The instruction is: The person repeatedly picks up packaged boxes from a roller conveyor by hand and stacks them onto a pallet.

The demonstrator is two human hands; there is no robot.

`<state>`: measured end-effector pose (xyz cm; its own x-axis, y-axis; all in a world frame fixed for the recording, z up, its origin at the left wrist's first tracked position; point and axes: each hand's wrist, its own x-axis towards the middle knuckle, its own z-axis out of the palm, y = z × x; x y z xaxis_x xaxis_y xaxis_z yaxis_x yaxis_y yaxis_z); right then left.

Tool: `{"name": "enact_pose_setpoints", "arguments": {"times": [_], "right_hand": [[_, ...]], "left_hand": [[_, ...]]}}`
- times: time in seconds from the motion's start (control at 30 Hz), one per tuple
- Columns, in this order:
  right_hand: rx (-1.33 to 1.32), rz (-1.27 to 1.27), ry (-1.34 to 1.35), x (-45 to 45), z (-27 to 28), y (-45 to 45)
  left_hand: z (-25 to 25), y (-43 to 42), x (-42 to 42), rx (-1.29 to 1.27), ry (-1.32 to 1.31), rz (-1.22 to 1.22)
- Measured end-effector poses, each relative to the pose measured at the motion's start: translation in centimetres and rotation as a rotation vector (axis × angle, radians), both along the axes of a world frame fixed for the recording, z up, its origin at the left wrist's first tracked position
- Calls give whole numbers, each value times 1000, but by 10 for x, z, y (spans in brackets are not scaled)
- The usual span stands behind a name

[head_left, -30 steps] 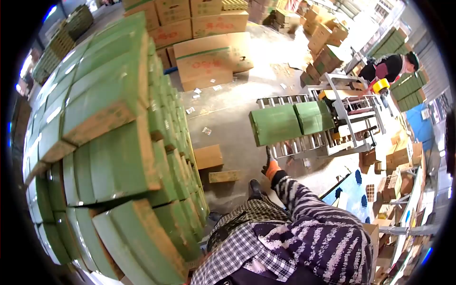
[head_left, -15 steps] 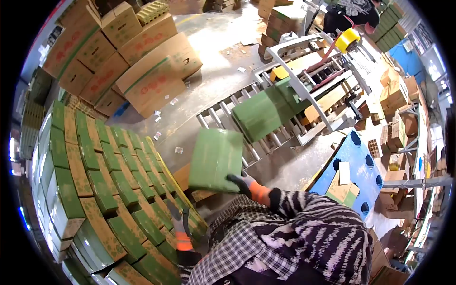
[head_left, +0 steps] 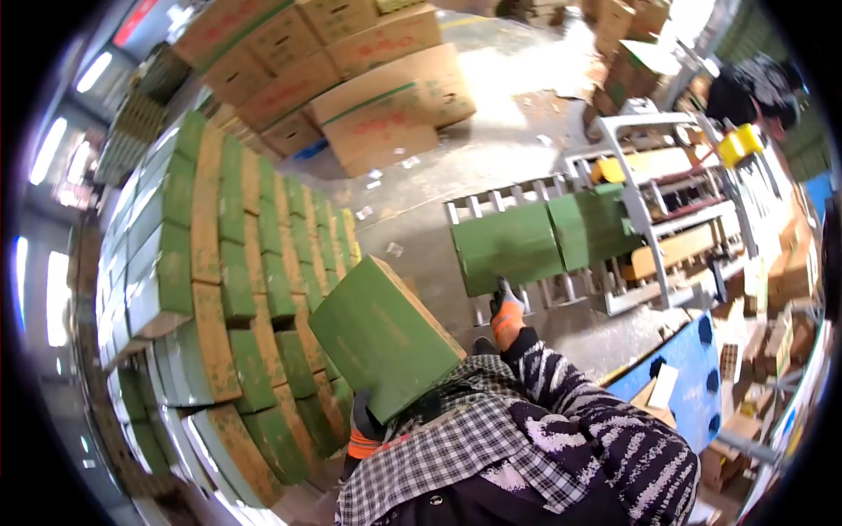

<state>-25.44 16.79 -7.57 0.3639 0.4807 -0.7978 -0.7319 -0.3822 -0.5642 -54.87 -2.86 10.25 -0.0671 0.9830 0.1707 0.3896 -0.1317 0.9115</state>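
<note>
A green carton (head_left: 386, 337) with a brown cardboard side is tilted in front of my body. My left hand (head_left: 361, 422), in a dark glove with an orange cuff, grips its lower near corner; some fingers are hidden by the carton. My right hand (head_left: 506, 314), gloved alike, is off the carton with its fingers stretched out. It is just short of another green carton (head_left: 507, 250) that lies at the near end of the roller conveyor (head_left: 478, 309). One more green carton (head_left: 592, 230) follows behind that one.
On my left stands a tall stack of green and brown cartons (head_left: 206, 254). Large brown boxes (head_left: 377, 114) are piled beyond it. A metal-framed machine (head_left: 627, 167) spans the conveyor, a blue perforated board (head_left: 693, 386) is at right, and a person (head_left: 754, 92) is at the far right.
The held carton has turned and come closer to my body. My left hand has taken hold of it, while my right hand has let go and moved toward the conveyor. The view has swung left.
</note>
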Motion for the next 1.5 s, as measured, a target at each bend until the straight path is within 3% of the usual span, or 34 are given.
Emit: {"name": "enact_pose_setpoints", "arguments": {"times": [0.03, 0.07, 0.1, 0.13, 0.17, 0.23, 0.3, 0.33, 0.4, 0.5, 0.57, 0.7, 0.73, 0.9, 0.97, 1.0, 1.07, 1.17, 1.2, 1.23, 1.3, 1.33, 1.4, 1.43, 1.5], "right_hand": [[-51, -8, 166, -5, 4, -6], [-115, -61, 201, -12, -5, -3], [-178, -115, 230, -18, -21, 3], [55, 34, 323, -15, -38, 5], [344, 236, 379, -13, -68, 7], [321, 136, 334, -29, -56, 12], [309, 149, 276, -32, -17, 8], [339, 166, 295, -31, 6, 4], [544, 360, 593, -23, 75, -18], [557, 625, 612, 1, 127, -42], [630, 764, 56, 11, 149, -30], [779, 1051, 220, -51, 274, 24], [785, 1134, 251, -69, 298, 39], [1150, 1427, -216, -230, 443, 6], [1265, 1588, -343, -293, 475, -3], [1314, 1638, -393, -326, 480, -6], [1285, 1813, -219, -394, 500, -26], [1458, 2012, -82, -512, 509, -37], [1550, 2029, 6, -556, 507, -39], [1472, 2090, 106, -593, 510, -47], [1236, 2233, 266, -658, 527, -70], [1073, 2307, 326, -687, 535, -77], [1216, 2322, -254, -776, 527, -71], [1882, 2063, -860, -844, 490, -41], [1940, 1832, -1539, -931, 424, -35]], "left_hand": [[-5, -11, -11, 266, 478, 6], [-18, -23, -24, -35, 145, 83], [-18, -32, -31, -177, -31, 128], [-18, -41, -38, -307, -210, 195], [-5, -46, -41, -50, 198, 98], [25, -54, -41, 186, 630, 57], [62, -49, -31, -222, -402, 214], [84, -45, -27, -347, -977, 438], [106, -53, -39, -243, -941, 480], [145, -67, -65, -112, -871, 555], [165, -78, -91, 98, -722, 467], [218, -100, -116, 251, -676, 539], [230, -107, -121, 269, -691, 526], [264, -166, -151, 306, -648, 619], [267, -195, -166, 335, -667, 749], [251, -212, -180, 375, -806, 792], [248, -232, -203, 471, -865, 853], [214, -270, -260, 521, -115, 1004], [223, -273, -281, 646, -428, 943], [229, -277, -301, 757, -741, 858], [214, -284, -354, 687, -622, 1157], [226, -283, -369, 737, -416, 1048], [235, -279, -420, 710, -728, 1039], [222, -278, -450, 711, -729, 1033], [194, -281, -499, 585, -643, 1058]]}}
